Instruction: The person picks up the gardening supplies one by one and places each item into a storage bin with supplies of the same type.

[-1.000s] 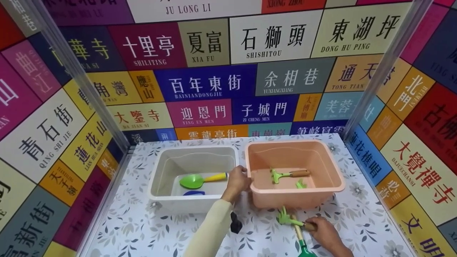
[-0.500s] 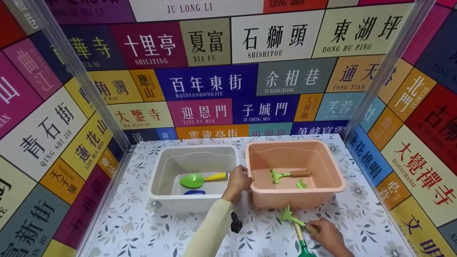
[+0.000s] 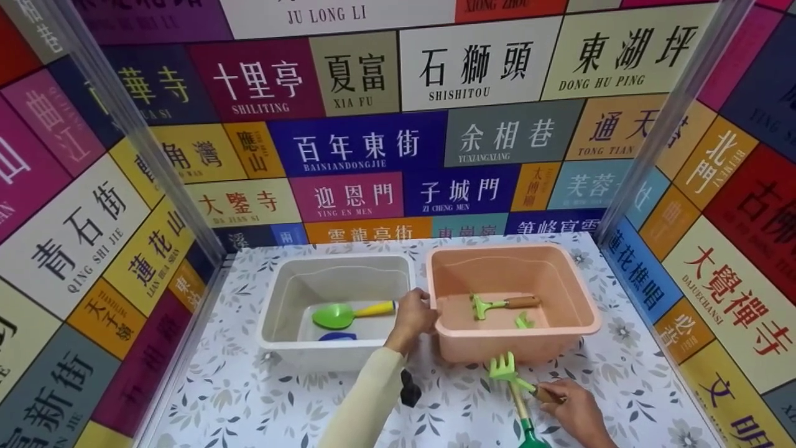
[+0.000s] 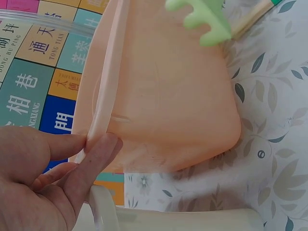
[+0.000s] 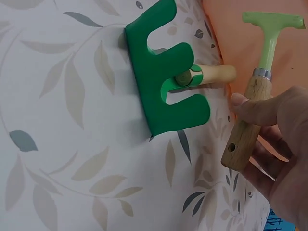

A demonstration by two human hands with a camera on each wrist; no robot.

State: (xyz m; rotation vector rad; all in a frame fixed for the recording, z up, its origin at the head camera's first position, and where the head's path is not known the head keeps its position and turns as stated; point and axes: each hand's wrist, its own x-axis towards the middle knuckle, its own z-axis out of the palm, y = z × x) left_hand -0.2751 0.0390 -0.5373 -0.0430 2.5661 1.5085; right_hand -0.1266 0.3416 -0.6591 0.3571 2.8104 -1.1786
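Wall of coloured signs (image 3: 360, 143) behind, leaf-print desk (image 3: 230, 398) below, white bin (image 3: 323, 357) and orange bin (image 3: 510, 347) side by side. Left hand (image 3: 415, 318) pinches orange bin's rim at the near left corner; a hard pull there would probably drag or tip it. Right hand's (image 3: 575, 407) fingers grip the light-green fork (image 3: 504, 367) by its wooden handle, prongs just in front of orange bin, below rim level; lifted too low, they could hit the wall or catch the rim. Dark-green rake (image 3: 527, 427) lies on desk under the fork, contact unclear; a downward dip may snag or shove it. Thumb sits near the middle of the fork's handle, so a loose hold could let the head twist on a knock
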